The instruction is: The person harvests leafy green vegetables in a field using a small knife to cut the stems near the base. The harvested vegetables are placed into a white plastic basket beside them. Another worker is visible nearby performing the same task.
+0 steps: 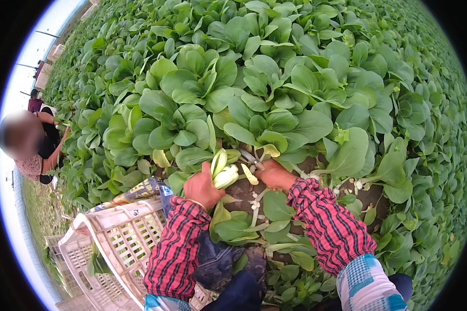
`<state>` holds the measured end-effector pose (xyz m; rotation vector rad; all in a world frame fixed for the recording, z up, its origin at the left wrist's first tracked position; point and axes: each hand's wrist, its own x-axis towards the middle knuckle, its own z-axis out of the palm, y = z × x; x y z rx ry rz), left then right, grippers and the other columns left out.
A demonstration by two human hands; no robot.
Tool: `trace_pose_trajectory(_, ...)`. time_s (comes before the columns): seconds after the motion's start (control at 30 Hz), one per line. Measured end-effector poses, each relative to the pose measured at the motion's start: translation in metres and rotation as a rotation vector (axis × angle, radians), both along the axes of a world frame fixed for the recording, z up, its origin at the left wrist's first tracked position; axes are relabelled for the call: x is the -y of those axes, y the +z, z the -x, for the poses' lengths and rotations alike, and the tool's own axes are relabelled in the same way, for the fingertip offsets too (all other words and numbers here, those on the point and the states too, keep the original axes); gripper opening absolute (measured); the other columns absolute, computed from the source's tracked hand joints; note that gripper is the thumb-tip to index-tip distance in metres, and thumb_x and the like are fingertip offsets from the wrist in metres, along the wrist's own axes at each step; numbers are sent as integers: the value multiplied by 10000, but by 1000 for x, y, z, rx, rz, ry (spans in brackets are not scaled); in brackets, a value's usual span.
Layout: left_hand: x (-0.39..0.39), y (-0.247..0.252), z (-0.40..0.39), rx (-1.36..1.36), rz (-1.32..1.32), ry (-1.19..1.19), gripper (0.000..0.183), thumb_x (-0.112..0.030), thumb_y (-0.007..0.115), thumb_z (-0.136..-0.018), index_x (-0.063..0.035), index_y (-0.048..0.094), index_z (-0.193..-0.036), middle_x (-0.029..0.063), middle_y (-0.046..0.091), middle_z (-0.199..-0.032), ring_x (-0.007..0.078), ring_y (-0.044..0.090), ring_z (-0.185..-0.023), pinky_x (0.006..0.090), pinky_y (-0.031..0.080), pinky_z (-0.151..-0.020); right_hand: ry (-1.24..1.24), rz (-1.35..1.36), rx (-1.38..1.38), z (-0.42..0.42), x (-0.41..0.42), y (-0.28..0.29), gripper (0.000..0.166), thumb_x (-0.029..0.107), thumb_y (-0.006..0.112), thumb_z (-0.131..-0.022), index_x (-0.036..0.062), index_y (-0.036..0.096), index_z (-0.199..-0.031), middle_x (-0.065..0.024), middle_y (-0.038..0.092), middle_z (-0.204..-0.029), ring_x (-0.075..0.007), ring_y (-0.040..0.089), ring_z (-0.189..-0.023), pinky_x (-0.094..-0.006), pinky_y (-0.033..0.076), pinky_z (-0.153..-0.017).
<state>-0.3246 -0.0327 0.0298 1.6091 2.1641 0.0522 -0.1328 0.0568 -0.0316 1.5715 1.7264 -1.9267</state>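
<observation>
My left hand [203,187] is closed around cut heads of bok choy [225,177], whose pale stem bases face right. In my right hand [275,175] is a small knife [249,156], its metal blade pointing left among the stems of a standing plant. That bok choy plant [266,126] grows just beyond both hands. A yellowed leaf [249,174] hangs between the hands over the soil. Cut stem stubs and loose leaves [278,206] lie on the ground below my right hand.
A white plastic crate [130,237] with greens in it stands at my left, beside a printed bag [136,193]. Dense bok choy rows [237,35] spread ahead and right. At far left, a person [33,155] crouches at the plants. More crates [56,248] sit behind mine.
</observation>
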Motion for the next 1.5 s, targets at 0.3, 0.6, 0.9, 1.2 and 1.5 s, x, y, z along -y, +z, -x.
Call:
trace_pose_trajectory(0.3,10,-1,1,113,-44,83,588,-223,718,-562,-34,431,-1038,215,620,-831,401,600,-771,462,468,-691,273,39,109,8,35,8,270,235,545,-806,-31,575,-841,-163,604,-714,-230,556,-473,-349,453,-471)
trace_pose_trajectory(0.6,16,22,-27,420,-404,70,553,-166,687,-603,-20,431,-1070,206,612,-801,403,596,-732,442,473,-642,-729,54,-621,-24,58,24,165,226,560,-880,66,536,-911,23,464,-568,-44,419,-413,-192,310,-356)
trace_pose_trajectory(0.9,54,31,-81,426,-334,-161,649,-221,753,-603,0,450,-1134,203,616,-804,392,603,-717,445,481,-633,-775,394,-1008,-58,56,44,273,260,618,-857,62,498,-1001,27,492,-689,-53,440,-472,-190,342,-386)
trace_pose_trajectory(1.2,79,56,-124,693,8,-201,805,-196,692,-620,-29,286,-1294,256,576,-977,419,579,-885,434,473,-766,-877,78,-827,-125,60,82,366,178,662,-789,15,473,-1056,-8,521,-705,-58,450,-457,-186,344,-374)
trace_pose_trajectory(1.5,69,53,-150,1123,-303,16,905,-163,812,-613,15,253,-1302,145,482,-1183,205,490,-1077,326,409,-911,-710,165,-579,-137,90,112,382,163,711,-773,8,475,-1029,2,515,-731,-35,427,-432,-190,327,-352)
